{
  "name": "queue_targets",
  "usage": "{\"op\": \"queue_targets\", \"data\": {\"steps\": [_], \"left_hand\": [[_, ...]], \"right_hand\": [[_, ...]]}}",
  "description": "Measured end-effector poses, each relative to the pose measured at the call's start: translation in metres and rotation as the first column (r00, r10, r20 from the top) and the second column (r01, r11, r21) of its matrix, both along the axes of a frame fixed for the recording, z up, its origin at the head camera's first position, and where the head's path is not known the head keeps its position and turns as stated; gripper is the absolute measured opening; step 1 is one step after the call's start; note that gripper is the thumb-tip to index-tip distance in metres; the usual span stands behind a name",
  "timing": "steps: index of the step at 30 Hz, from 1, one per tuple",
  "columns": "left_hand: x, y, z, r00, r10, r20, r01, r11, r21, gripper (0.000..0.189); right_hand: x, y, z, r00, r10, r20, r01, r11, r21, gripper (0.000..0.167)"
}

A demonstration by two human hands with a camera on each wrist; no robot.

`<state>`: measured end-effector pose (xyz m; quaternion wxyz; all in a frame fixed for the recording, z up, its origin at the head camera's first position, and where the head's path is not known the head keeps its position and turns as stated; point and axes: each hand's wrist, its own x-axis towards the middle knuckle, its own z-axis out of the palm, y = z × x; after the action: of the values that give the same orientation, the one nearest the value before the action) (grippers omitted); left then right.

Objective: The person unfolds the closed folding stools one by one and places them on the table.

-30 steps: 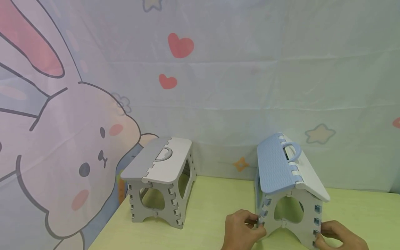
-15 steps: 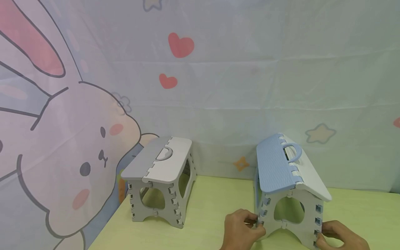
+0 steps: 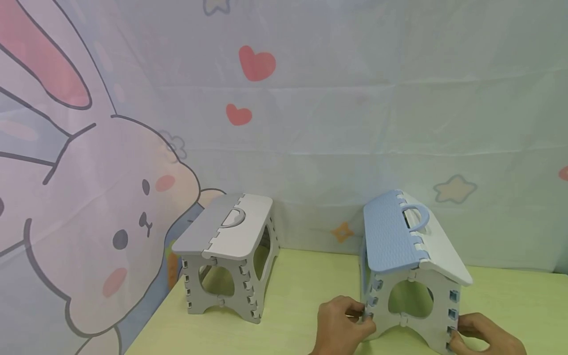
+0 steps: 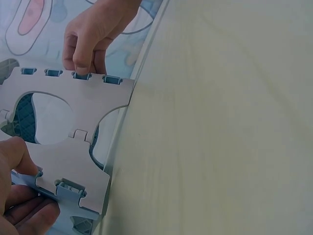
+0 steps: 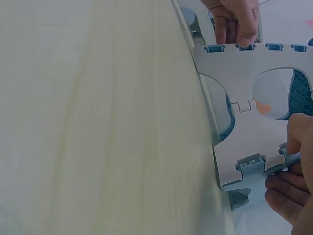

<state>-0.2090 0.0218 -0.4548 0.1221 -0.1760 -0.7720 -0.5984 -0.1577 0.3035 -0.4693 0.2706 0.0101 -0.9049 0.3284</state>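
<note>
A blue-and-white folding step stool (image 3: 392, 236) stands on the right of the table, its two top panels sloping down from a raised middle seam like a roof. My left hand (image 3: 338, 325) pinches the lower left edge of its near end panel, thumb in front and fingers behind. At the opposite edge of that panel, my right hand (image 3: 490, 337) grips low down in the same way. The left wrist view shows the end panel (image 4: 63, 161) close up, with blue hinges along its edges. A blue carry handle (image 3: 419, 217) sticks up from the seam.
To the left stands a grey-and-white folding stool (image 3: 239, 227) with a flat top, unfolded. Both stools are on a pale yellow-green table (image 3: 306, 281). Behind hangs a printed cloth (image 3: 328, 148) with a rabbit, hearts and stars.
The blue-and-white stool has spread slightly: its top panels lie a little flatter and wider. My left hand has shifted slightly left and my right hand slightly right, both keeping hold.
</note>
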Motion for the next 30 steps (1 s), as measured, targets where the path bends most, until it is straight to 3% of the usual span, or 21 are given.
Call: {"op": "queue_targets", "data": {"steps": [11, 30], "left_hand": [[0.0000, -0.0010, 0.0021, 1.000, -0.009, -0.001, 0.009, 1.000, 0.000, 0.007], [-0.0025, -0.0023, 0.0014, 1.000, 0.011, -0.021, -0.011, 1.000, -0.022, 0.009]], "right_hand": [[-0.0004, 0.0074, 0.0030, 0.990, -0.015, 0.139, 0.015, 1.000, 0.004, 0.021], [-0.0022, 0.0087, 0.0036, 0.989, -0.020, 0.149, 0.020, 1.000, 0.002, 0.021]]}}
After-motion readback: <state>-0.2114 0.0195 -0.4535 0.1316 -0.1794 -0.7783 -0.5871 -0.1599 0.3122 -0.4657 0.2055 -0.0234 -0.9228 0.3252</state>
